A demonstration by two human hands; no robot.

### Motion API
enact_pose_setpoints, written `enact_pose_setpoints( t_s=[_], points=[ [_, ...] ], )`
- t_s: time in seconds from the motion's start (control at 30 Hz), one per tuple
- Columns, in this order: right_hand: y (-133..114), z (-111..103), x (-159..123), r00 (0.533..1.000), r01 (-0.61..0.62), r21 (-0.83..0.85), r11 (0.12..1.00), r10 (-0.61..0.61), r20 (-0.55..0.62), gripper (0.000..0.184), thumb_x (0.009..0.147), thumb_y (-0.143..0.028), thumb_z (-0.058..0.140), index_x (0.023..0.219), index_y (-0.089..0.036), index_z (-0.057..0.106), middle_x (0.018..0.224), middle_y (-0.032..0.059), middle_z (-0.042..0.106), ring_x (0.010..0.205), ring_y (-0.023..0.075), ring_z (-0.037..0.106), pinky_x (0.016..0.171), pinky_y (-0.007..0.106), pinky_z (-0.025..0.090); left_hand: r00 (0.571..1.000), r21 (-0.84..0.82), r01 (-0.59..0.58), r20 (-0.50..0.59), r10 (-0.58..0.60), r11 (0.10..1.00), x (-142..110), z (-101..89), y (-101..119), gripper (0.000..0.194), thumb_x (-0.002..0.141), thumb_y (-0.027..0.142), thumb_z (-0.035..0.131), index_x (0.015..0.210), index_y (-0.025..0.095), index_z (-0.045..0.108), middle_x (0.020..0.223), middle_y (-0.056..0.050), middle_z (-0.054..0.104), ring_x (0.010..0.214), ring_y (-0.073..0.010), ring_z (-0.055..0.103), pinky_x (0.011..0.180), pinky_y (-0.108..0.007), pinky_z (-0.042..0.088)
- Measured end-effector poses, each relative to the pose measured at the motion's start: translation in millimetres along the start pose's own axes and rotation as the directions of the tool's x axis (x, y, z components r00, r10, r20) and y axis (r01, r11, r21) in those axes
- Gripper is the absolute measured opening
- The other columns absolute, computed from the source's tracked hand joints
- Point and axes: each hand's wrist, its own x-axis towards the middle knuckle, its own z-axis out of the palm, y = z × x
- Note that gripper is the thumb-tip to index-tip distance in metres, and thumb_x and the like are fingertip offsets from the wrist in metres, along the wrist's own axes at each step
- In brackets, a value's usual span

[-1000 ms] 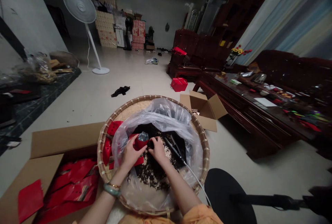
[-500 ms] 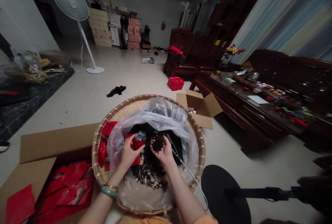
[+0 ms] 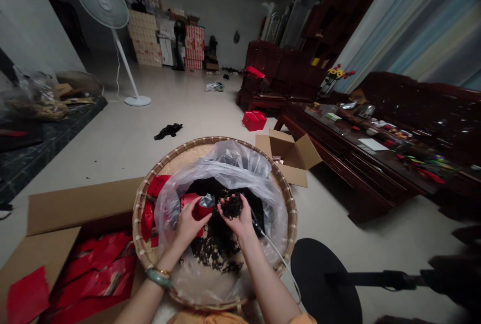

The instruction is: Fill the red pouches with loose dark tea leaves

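Observation:
My left hand [image 3: 187, 225] is closed round a small red pouch [image 3: 205, 210]. The pouch's silvery inner mouth is open and faces up. Close to its right side, my right hand [image 3: 242, 224] is cupped palm up under a heap of dark dried tea leaves [image 3: 232, 207]. Both hands are over a large clear plastic bag [image 3: 221, 168], which lies spread open in a round woven bamboo basket [image 3: 137, 214]. More loose tea leaves [image 3: 216, 251] lie in the bag below. Beside my right hand, a black tool with a white cord [image 3: 276, 251] is partly hidden.
A cardboard box of red pouches [image 3: 99, 261] stands at the left, with more red packets [image 3: 148, 214] along the basket's left edge. Beyond the basket's right is an open carton [image 3: 287, 156]. A black round stand base [image 3: 325, 284] lies at the right, near a dark wooden table [image 3: 338, 164].
My right hand has turned further palm up, with the tea leaves spread on it. The pouch in my left hand has shifted slightly right.

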Motion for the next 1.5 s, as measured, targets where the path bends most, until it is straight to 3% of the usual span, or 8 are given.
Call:
enact_pose_setpoints(
  t_s=[0.1,0.27,0.53,0.67,0.87,1.0,1.23,1.5],
  points=[
    [0.2,1.2,-1.1,1.000,0.021,0.020,1.000,-0.021,-0.001,0.024,0.082,-0.036,0.051,0.071,-0.018,0.062,0.070,0.0047,0.069,0.083,0.0213,0.066,0.078,0.041,0.053,1.000,-0.001,-0.011,-0.004,0.011,1.000,-0.5,0.6,1.2,0.050,0.065,0.035,0.070,0.110,0.018,0.056,0.099,-0.008,0.068,0.087,-0.0233,0.065,0.076,-0.037,0.053],
    [-1.1,1.5,-0.8,0.999,0.048,0.057,0.997,-0.049,0.019,0.020,0.083,-0.025,0.048,0.082,-0.015,0.065,0.085,0.0079,0.070,0.088,0.0174,0.065,0.074,0.032,0.055,1.000,0.006,-0.023,-0.007,0.023,1.000,-1.7,0.8,-0.1,0.050,0.064,0.034,0.070,0.110,0.018,0.056,0.100,-0.009,0.067,0.087,-0.0232,0.064,0.077,-0.037,0.053],
    [-6.7,12.4,-9.5,0.993,0.115,0.072,0.991,-0.117,0.014,0.022,0.083,-0.026,0.046,0.073,-0.017,0.063,0.076,0.0051,0.070,0.082,0.0156,0.066,0.077,0.031,0.054,0.998,-0.012,-0.036,0.045,0.036,0.999,-6.2,6.0,4.2,0.051,0.063,0.032,0.071,0.111,0.020,0.056,0.104,-0.007,0.066,0.093,-0.0235,0.062,0.082,-0.039,0.051],
    [-9.7,24.9,-15.3,0.965,0.250,-0.031,0.968,-0.247,0.089,0.024,0.083,-0.033,0.045,0.071,-0.020,0.061,0.076,0.0032,0.069,0.081,0.0170,0.066,0.080,0.034,0.053,0.994,-0.011,-0.043,0.102,0.044,0.999,-8.2,10.1,17.6,0.051,0.064,0.028,0.071,0.112,0.022,0.055,0.105,-0.006,0.064,0.097,-0.0242,0.059,0.087,-0.041,0.048],
    [-6.5,41.0,-15.0,0.863,0.503,-0.236,0.832,-0.470,0.184,0.036,0.084,-0.049,0.040,0.076,-0.022,0.062,0.081,0.0020,0.070,0.083,0.0181,0.065,0.084,0.036,0.050,0.986,-0.049,-0.046,0.155,0.053,0.998,-7.6,20.9,35.4,0.051,0.065,0.023,0.069,0.114,0.022,0.053,0.104,-0.006,0.062,0.098,-0.0249,0.055,0.086,-0.042,0.047],
    [0.6,44.3,-16.3,0.796,0.605,-0.302,0.737,-0.555,0.241,0.038,0.084,-0.051,0.040,0.079,-0.021,0.063,0.082,0.0012,0.070,0.081,0.0177,0.065,0.085,0.034,0.047,0.987,-0.062,-0.032,0.152,0.041,0.998,-5.7,26.7,39.4,0.055,0.063,0.021,0.069,0.115,0.022,0.053,0.106,-0.006,0.061,0.100,-0.0254,0.055,0.087,-0.042,0.046],
    [3.9,41.1,-19.6,0.714,0.692,-0.480,0.538,-0.605,0.351,0.043,0.086,-0.051,0.040,0.084,-0.017,0.067,0.084,0.0026,0.069,0.082,0.0168,0.061,0.081,0.028,0.044,0.989,-0.058,-0.009,0.145,0.017,0.998,-5.4,28.3,40.5,0.055,0.063,0.022,0.070,0.115,0.020,0.053,0.107,-0.007,0.062,0.100,-0.0253,0.056,0.087,-0.042,0.047],
    [6.3,30.7,-22.3,0.698,0.692,-0.629,0.355,-0.551,0.457,0.050,0.087,-0.056,0.036,0.086,-0.019,0.069,0.089,0.0027,0.069,0.088,0.0181,0.059,0.086,0.028,0.040,0.990,-0.064,0.043,0.134,-0.034,0.997,-5.3,29.9,34.5,0.056,0.064,0.024,0.070,0.117,0.019,0.052,0.106,-0.008,0.063,0.098,-0.0252,0.058,0.085,-0.041,0.047]
  ],
)
